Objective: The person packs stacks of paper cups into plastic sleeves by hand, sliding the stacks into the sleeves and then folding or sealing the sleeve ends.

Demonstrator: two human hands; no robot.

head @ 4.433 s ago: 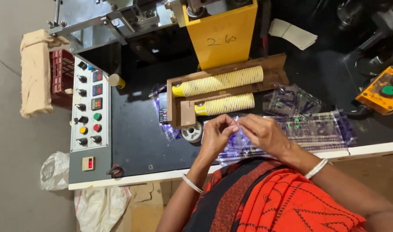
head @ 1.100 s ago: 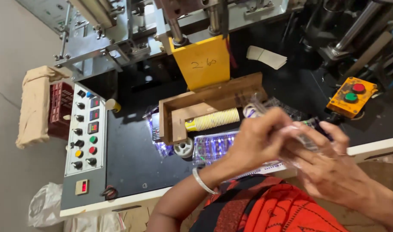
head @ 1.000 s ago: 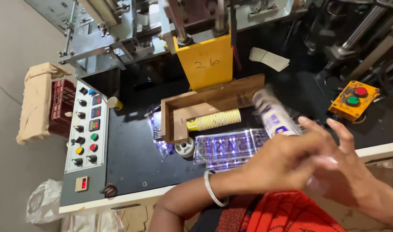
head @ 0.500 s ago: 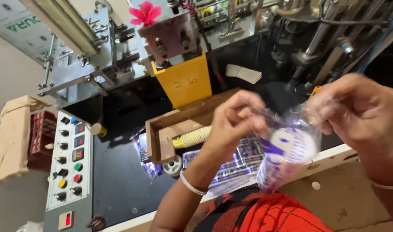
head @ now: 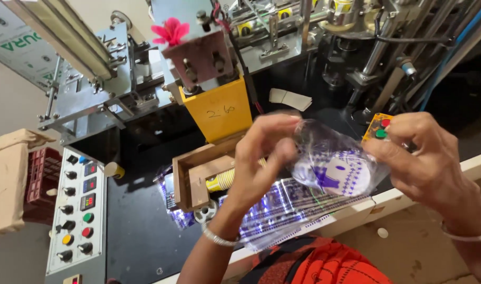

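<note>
Clear plastic bag printed with purple pattern (head: 332,165), held up in mid-air between both hands, right above the front edge of the black machine table (head: 140,231). Left hand (head: 261,158) comes up from below on a raised forearm, wrist bent, a thin silver bangle (head: 217,239) on it; its fingers curl over and pinch the bag's left side, thumb tucked behind the film. Right hand (head: 424,158) reaches in from the right, a bangle on that wrist too, fingers closed narrow, thumb and forefinger gripping the bag's right edge. The film stretches between the two grips, rounded and puffed out in the middle. Whether anything sits inside it, I cannot tell.

Below the hands, a flat stack of the same purple-printed clear bags (head: 288,210) lies on the table near its pale front rim. Just behind the left hand sits an open wooden tray (head: 190,173) with a row of nested yellow-patterned paper cups (head: 222,181) lying on its side in it. A yellow metal block (head: 219,113) rises behind the tray, a pink flower (head: 169,31) perched on the machine head above it. Far left, a grey control panel with coloured round buttons (head: 77,210). Behind the right hand, a small orange box with red and green buttons (head: 378,126) peeks out.
</note>
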